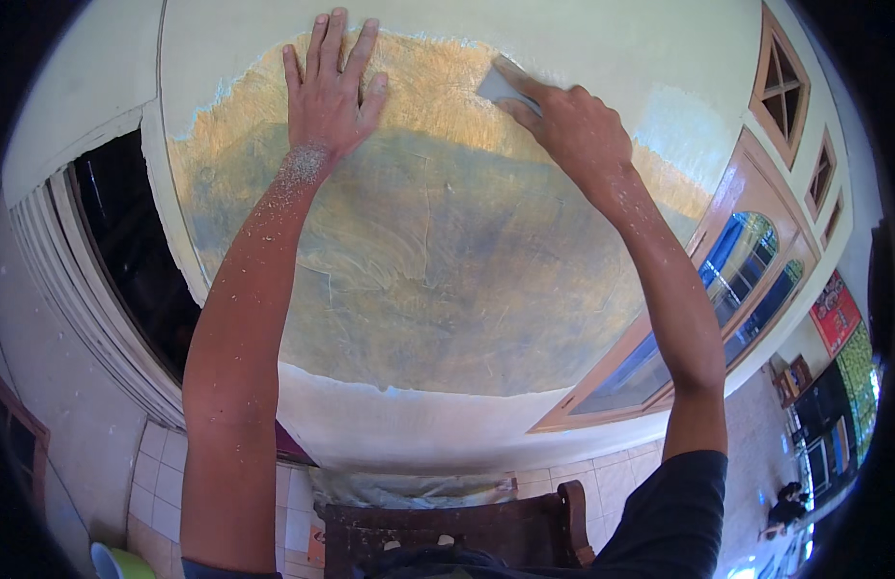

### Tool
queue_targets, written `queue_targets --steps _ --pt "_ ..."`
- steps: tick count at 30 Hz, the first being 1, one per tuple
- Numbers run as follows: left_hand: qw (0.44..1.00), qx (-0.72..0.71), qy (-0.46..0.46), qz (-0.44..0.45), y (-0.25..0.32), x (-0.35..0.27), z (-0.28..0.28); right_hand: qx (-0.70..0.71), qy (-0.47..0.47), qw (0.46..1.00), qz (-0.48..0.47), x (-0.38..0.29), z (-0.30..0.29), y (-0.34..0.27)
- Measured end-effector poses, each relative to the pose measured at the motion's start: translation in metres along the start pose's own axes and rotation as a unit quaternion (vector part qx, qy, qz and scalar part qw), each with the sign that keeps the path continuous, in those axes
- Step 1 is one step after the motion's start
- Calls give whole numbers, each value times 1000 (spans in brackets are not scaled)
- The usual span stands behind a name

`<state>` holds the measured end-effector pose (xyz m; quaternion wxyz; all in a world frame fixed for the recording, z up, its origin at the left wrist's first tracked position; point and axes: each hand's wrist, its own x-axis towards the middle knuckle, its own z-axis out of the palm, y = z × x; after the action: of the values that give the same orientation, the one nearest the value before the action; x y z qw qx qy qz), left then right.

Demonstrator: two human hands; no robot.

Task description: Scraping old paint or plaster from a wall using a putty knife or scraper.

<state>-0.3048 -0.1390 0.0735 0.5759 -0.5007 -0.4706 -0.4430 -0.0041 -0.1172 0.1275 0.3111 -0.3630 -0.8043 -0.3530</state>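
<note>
My right hand (574,123) grips a flat grey scraper blade (507,85), its edge against the wall at the upper rim of a stripped patch. Fingers spread, my left hand (333,98) lies flat on the wall across that same upper rim and holds nothing. Pale flakes and dust cling to my left wrist, with fewer on the right forearm. The stripped patch (447,239) is yellow-orange along its top and grey-green below, with thin cracks. Cream paint (563,32) surrounds it with a ragged edge. How the blade is held inside my right fingers is partly hidden.
A dark doorway (129,210) opens at left. Wood-framed glass windows (737,268) stand at right, near small vents (782,90). Below me is a dark wooden bench (447,532) beside a crumpled sheet (411,489) on the tiled floor (152,478). A green bucket (122,563) sits lower left.
</note>
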Motion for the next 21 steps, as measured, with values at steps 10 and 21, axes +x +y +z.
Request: queue_targets --steps 10,21 --pt "999 -35 16 22 -9 20 -11 -1 -11 1000 4 20 -19 -20" --pt "999 -27 -5 36 -7 8 -22 -10 0 999 -38 17 -19 -23"
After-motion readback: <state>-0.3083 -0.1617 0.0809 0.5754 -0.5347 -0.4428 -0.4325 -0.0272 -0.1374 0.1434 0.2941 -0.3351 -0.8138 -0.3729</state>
